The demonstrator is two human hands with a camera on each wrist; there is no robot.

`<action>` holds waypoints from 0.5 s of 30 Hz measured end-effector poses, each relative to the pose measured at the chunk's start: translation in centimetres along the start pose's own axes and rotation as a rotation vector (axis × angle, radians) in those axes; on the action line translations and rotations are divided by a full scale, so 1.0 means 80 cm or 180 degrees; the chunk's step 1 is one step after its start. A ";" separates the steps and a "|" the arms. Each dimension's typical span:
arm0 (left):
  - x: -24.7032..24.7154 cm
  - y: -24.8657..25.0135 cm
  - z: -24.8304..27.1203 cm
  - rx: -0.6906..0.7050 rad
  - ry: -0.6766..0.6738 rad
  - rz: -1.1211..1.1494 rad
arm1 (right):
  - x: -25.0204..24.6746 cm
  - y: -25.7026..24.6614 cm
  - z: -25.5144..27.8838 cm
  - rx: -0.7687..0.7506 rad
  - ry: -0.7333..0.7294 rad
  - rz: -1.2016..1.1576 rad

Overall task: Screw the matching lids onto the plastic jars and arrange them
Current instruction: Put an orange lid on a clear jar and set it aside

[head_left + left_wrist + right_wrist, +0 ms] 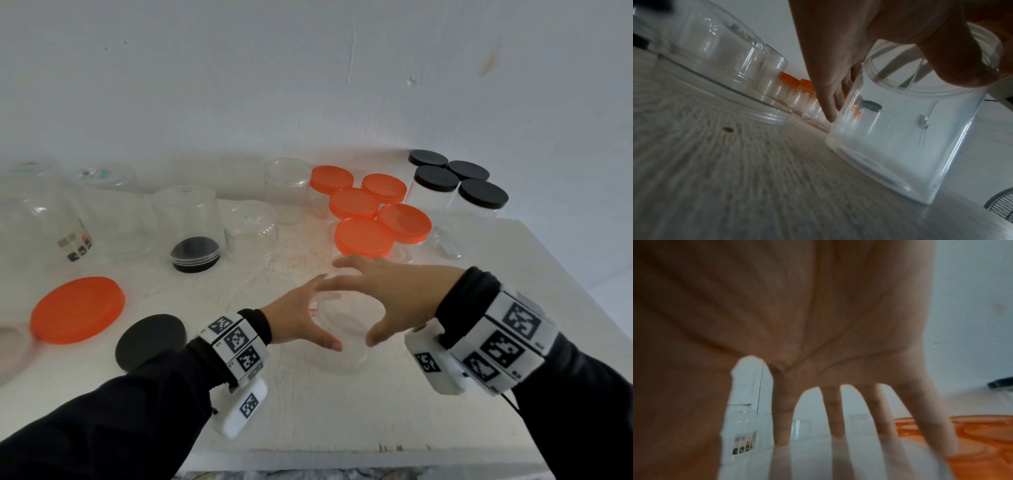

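A clear, lidless plastic jar (342,329) is standing upright near the front middle of the white table (342,411), between both hands. The left hand (298,315) is sitting on its left side with fingers spread and nearly straight, fingertips (830,116) lying along the jar's wall, thumb near its front. The right hand (387,294) is arching over the open mouth, fingers splayed wide, thumb coming down at the jar's front right; whether it is actually touching the rim I cannot tell, as the pictures are blurred there.

Just behind the jar, 5 jars with round orange lids (363,238) are sitting clustered together. Further right and back, 4 jars with round black lids (436,178) are standing in a tight group. To the left, several clear plastic jars (186,219) are standing mouth-down, one of them over a black lid (195,251). Near the front left, a loose flat black lid (150,341) is lying on the table, and beside it a larger loose orange lid (77,310).

Both wrists are wearing white bands with black-and-white square markers (236,339), over dark sleeves (102,418). A pale wall (308,68) is rising behind the table.
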State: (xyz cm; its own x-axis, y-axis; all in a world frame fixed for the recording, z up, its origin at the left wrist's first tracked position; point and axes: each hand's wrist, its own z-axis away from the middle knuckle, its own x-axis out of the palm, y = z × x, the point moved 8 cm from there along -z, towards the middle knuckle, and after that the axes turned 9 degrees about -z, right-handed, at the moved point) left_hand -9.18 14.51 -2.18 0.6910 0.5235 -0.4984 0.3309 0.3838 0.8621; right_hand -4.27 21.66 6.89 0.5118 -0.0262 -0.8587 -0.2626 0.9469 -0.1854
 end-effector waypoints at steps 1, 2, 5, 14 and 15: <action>0.000 0.001 0.000 0.0019 -0.0001 0.0011 | -0.001 0.000 -0.002 -0.0009 0.0032 -0.0047; 0.000 0.001 0.000 0.0038 0.0011 0.0011 | -0.003 0.000 -0.003 0.0018 0.0142 -0.0060; 0.000 0.001 -0.002 0.0074 0.0034 -0.0033 | -0.007 0.002 -0.007 0.0279 0.0545 0.0196; -0.001 0.000 0.000 0.0034 0.0021 0.0000 | -0.003 -0.001 -0.005 -0.0160 0.0128 -0.0152; -0.001 0.002 0.000 0.0056 0.0028 -0.0023 | -0.005 0.000 -0.006 -0.0108 0.0271 -0.0080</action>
State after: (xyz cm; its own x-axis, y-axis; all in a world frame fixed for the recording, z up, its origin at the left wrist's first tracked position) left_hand -9.20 14.56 -2.02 0.6830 0.5275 -0.5052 0.3471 0.3742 0.8599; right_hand -4.87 21.53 6.99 0.4476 -0.0784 -0.8908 -0.2787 0.9343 -0.2223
